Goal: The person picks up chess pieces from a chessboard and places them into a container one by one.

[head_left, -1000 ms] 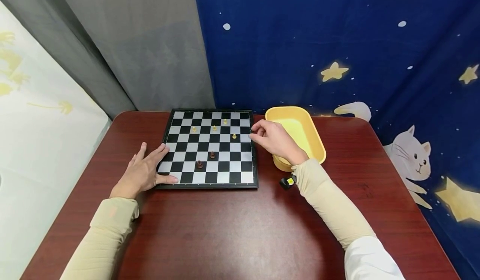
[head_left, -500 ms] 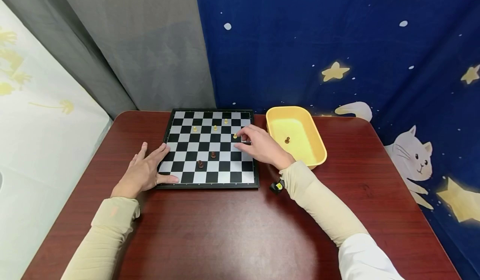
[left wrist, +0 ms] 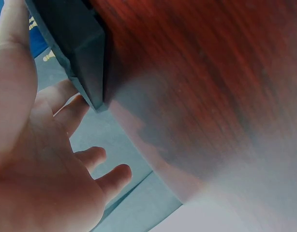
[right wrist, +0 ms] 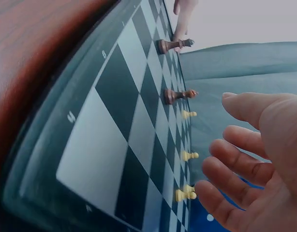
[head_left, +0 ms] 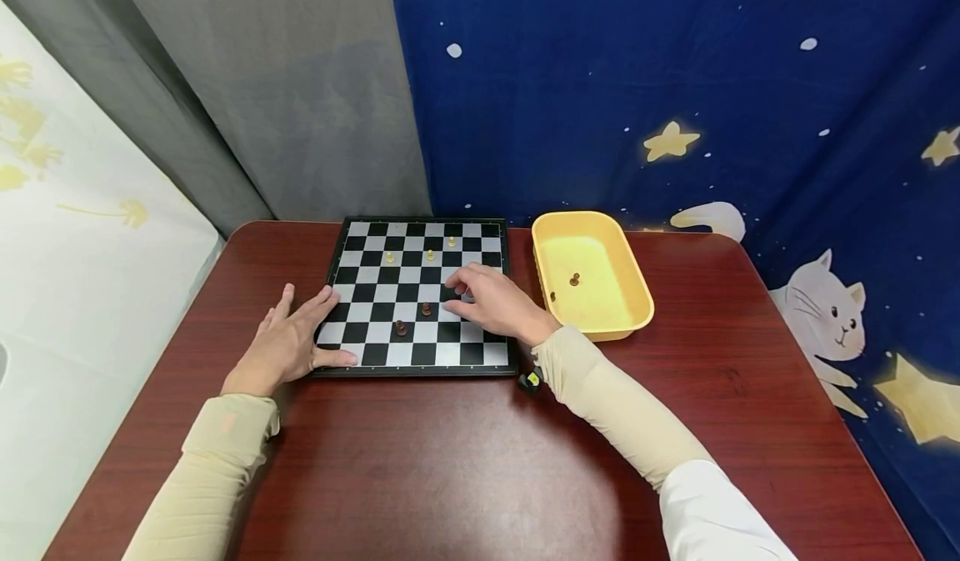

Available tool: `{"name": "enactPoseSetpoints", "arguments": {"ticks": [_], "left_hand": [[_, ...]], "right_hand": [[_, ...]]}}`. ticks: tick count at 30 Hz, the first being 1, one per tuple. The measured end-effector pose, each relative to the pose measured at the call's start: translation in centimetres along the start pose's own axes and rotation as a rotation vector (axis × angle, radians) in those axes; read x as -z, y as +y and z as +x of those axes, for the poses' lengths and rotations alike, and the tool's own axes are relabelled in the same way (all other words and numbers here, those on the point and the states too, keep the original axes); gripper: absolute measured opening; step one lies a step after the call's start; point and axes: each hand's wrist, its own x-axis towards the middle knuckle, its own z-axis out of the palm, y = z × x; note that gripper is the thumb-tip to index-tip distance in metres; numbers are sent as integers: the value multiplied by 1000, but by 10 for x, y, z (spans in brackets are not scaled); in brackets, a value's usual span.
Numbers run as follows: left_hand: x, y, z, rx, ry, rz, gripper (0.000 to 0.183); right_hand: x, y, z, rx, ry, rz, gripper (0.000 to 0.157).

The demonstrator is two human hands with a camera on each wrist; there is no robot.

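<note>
My left hand (head_left: 281, 344) rests spread on the left edge of a black-and-white chessboard (head_left: 480, 356), thumb along its near corner. In the left wrist view, the left fingers (left wrist: 66, 113) lie at the board's dark side. The right hand (head_left: 495, 301) hovers over the board's right part, fingers loosely bent with nothing between them. Left of it stand two brown chess pieces, one (head_left: 426, 308) nearer the fingertips and one with a crown-like top (head_left: 401, 328). Yellow pawns (head_left: 430, 255) stand on the far squares; another, by the hand, is hidden in the head view.
A yellow tray (head_left: 637, 298) stands right of the board, with brown chess pieces (head_left: 574, 279) lying in it. The dark red table (head_left: 420, 461) stretches in front. Curtains (head_left: 540, 86) hang right behind its far edge.
The right hand has moved left from beside the tray to over the board, near the brown pieces, uncovering the tray's contents. The left hand has stayed put.
</note>
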Motion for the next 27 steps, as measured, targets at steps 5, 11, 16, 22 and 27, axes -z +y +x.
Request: {"name": "enactPoseSetpoints", "arguments": {"ticks": [5, 11, 16, 22, 27], "left_hand": [[-1, 1, 1, 2, -5, -4, 123], [0, 1, 0, 4, -1, -7, 125], [1, 1, -1, 3, -1, 3, 125], [2, -1, 0, -2, -1, -7, 125], [1, 0, 0, -9, -1, 4, 125]], "right_hand": [[-9, -1, 6, 13, -27, -18, 35], [-18, -4, 11, 17, -52, -14, 34], [-27, -8, 18, 20, -55, -3, 34], [-35, -9, 25, 16, -66, 6, 31], [-37, -9, 25, 5, -73, 0, 27]]}}
